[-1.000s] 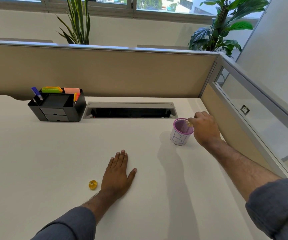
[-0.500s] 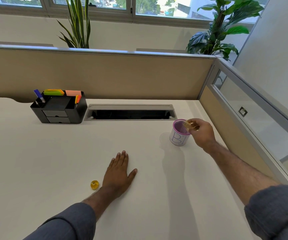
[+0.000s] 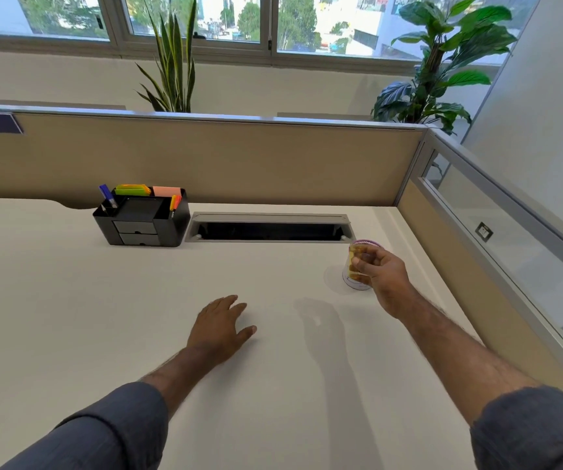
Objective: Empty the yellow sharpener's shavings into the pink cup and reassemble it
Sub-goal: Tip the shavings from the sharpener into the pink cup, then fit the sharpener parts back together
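Note:
My right hand (image 3: 383, 274) is closed on the sharpener's clear yellowish container (image 3: 355, 261) and holds it just in front of the pink cup (image 3: 354, 283). Hand and container hide most of the cup; only its purple rim and white base show. My left hand (image 3: 221, 327) lies palm down on the white desk, fingers loosely spread, holding nothing. The small yellow sharpener part that lay beside my left hand is not visible now; my left wrist covers that spot.
A black desk organizer (image 3: 141, 222) with pens and sticky notes stands at the back left. An open cable slot (image 3: 268, 228) runs along the back of the desk (image 3: 70, 317). A beige partition (image 3: 205, 157) closes the back, and a glass panel (image 3: 510, 239) the right side.
My right hand has drawn the container back from over the cup's mouth to in front of it. My left hand has slid left over the small yellow part.

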`<state>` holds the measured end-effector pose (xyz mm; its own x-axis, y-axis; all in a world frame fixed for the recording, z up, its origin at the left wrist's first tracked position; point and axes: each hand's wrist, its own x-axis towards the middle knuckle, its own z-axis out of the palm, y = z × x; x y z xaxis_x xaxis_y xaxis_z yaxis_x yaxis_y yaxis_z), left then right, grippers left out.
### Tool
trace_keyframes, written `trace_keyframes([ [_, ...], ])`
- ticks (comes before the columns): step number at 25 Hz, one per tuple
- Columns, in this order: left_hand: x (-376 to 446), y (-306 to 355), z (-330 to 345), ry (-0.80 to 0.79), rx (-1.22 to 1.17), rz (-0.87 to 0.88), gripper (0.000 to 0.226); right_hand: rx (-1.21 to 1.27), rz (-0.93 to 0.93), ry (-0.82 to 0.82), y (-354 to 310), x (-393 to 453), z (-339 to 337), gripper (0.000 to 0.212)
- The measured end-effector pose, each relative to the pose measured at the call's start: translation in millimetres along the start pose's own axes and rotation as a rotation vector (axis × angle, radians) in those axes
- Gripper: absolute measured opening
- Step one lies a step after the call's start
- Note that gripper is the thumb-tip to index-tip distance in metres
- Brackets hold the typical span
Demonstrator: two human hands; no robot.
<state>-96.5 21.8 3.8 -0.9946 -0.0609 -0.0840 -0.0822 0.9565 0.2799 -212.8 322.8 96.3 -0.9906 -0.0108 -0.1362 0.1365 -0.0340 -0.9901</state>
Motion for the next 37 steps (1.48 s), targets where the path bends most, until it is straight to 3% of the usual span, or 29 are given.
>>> trace_keyframes([
  [9, -55.5, -41.9, -16.9, -0.202, -0.011, -0.035, 0.074, -0.090, 0.014, -0.105, 7.6, -40.1, 66.8, 0.029],
  [17, -73.5, -59.3, -12.2, -0.106, -0.250, -0.120, 0.032, -0.145, 0.025, -0.168, 18.3, -66.9, 105.9, 0.032],
  [24, -70.2, -47.5, -33.3, 0.121, -0.832, -0.320, 0.025, -0.182, 0.007, -0.222, 18.4, -91.0, 130.3, 0.028],
  [31, -52.9, -28.6, -88.8, 0.123, -1.511, -0.473, 0.026, -0.262, -0.078, -0.306, 0.5, -114.1, 157.1, 0.026],
  [37, -49.8, -16.2, -111.9, 0.177, -1.692, -0.412, 0.026, -0.386, -0.216, -0.359, -5.3, -123.1, 183.9, 0.032],
])
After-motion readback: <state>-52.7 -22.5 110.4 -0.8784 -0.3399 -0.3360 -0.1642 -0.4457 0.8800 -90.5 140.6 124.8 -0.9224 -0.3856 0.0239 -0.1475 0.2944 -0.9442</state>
